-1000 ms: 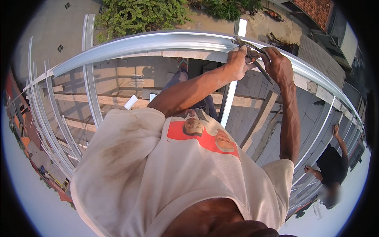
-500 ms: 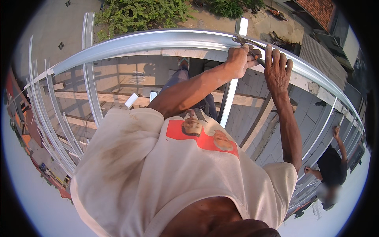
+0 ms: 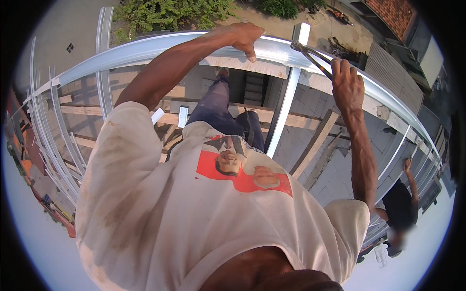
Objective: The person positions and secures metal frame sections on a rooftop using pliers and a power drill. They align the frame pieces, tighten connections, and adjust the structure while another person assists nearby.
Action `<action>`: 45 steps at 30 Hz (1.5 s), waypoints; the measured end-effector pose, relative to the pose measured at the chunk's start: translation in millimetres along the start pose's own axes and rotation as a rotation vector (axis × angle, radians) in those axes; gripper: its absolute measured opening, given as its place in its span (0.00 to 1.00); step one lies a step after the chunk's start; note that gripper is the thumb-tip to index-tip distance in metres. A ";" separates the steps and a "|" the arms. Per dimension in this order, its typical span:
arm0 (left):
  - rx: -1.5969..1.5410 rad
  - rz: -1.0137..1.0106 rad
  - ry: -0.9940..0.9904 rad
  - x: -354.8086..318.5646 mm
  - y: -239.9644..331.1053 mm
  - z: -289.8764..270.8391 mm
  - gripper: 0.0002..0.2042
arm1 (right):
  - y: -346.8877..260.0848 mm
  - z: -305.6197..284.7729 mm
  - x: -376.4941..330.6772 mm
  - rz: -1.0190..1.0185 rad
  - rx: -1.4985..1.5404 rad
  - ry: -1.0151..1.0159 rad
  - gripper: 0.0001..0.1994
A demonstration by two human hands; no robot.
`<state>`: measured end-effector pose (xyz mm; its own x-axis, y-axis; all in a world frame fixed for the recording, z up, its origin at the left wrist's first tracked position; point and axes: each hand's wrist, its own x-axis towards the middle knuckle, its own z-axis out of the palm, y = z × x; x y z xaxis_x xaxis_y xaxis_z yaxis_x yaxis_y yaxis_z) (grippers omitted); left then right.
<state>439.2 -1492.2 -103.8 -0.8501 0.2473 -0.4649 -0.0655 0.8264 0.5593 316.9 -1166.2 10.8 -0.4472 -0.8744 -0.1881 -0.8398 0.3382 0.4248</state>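
Clock positions read from centre of head view. Right hand (image 3: 347, 85) at 2 o'clock: fingers curled round the handles of the pliers (image 3: 302, 48). Pliers at 1 o'clock, handles slightly spread, head pointing toward 10 o'clock from the hand. Head overlaps the bright metal beam (image 3: 275, 52); whether it bites the edge cannot be told. Left hand (image 3: 245, 41) at 12 o'clock, on the metal beam; thumb hangs over the near face, apart from the fingers. Firm grip or light rest: cannot tell. Beam arcs across the top, 10 to 3 o'clock. Metal post (image 3: 284, 109) meets it just beside the pliers' head. Timber brace (image 3: 315, 143) slants at 3 o'clock. Co-worker in dark shirt (image 3: 400, 206) near 4 o'clock, well apart.
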 end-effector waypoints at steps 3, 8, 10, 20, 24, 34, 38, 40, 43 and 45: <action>0.026 -0.055 0.102 -8.7 15.0 9.4 0.36 | 11.4 -6.6 7.8 -0.036 0.068 0.009 0.13; 0.087 -0.129 0.234 -18.2 36.9 16.3 0.30 | 58.1 -33.0 49.0 -0.207 0.145 -0.209 0.22; 0.104 -0.168 0.244 -21.5 36.3 18.9 0.30 | 75.1 -31.2 82.0 -0.344 0.173 -0.277 0.23; 0.004 -0.153 0.090 -15.8 26.8 13.5 0.34 | 68.7 -41.9 87.3 -0.348 0.145 -0.305 0.29; 0.054 -0.175 0.122 -20.1 35.4 13.8 0.37 | 46.2 -38.3 40.9 -0.346 -0.065 0.125 0.21; 0.287 -0.040 0.472 -24.4 58.3 46.0 0.38 | 8.4 -5.9 -6.3 -0.054 -0.107 0.134 0.10; 0.307 -0.066 0.444 -21.9 59.1 44.9 0.38 | 2.8 6.8 -22.9 0.061 -0.224 0.108 0.17; 0.318 -0.064 0.442 -21.4 58.1 46.3 0.38 | 2.5 17.0 -31.2 0.086 -0.193 0.083 0.18; 0.327 -0.046 0.377 -17.8 54.3 40.1 0.38 | -0.7 18.0 -34.1 0.097 -0.205 0.082 0.18; 0.277 -0.031 0.332 -11.6 46.8 34.8 0.38 | -1.9 17.4 -35.2 0.096 -0.206 0.084 0.18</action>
<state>464.2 -1438.7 -96.1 -0.9750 0.0817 -0.2067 0.0111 0.9467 0.3220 328.8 -1130.0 1.2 -0.4878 -0.8703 -0.0674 -0.7099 0.3506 0.6108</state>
